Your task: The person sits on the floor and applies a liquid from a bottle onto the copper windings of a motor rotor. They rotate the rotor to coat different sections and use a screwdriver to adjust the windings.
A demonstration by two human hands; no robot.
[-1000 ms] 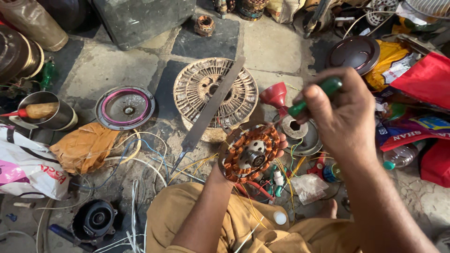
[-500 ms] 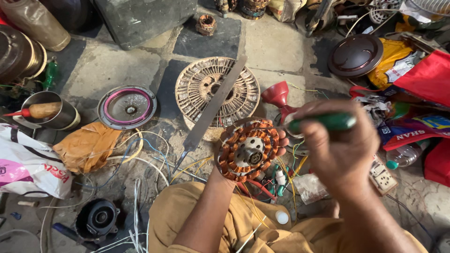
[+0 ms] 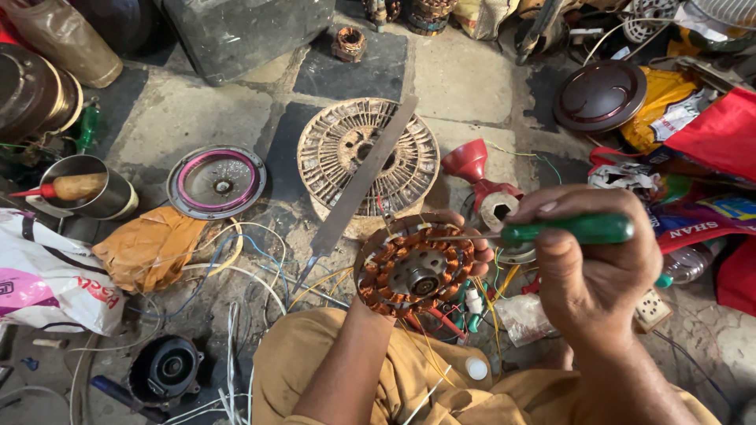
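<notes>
Gripping a green-handled screwdriver [image 3: 563, 230], the right hand [image 3: 594, 267] is now levelling it, its tip reaching the copper-wound stator [image 3: 416, 269] that the left hand [image 3: 461, 236] is cupping from beneath, just below the ribbed rotor [image 3: 331, 149].

Worn stone-slab floor [image 3: 488, 75], dark patches (oily-looking), daylight from above, clutter ringing the edges

Left hand [image 3: 465, 240] cupped palm-up, mostly hidden, seemingly gripping; right hand [image 3: 594, 260] fisted, forearms converging.
</notes>
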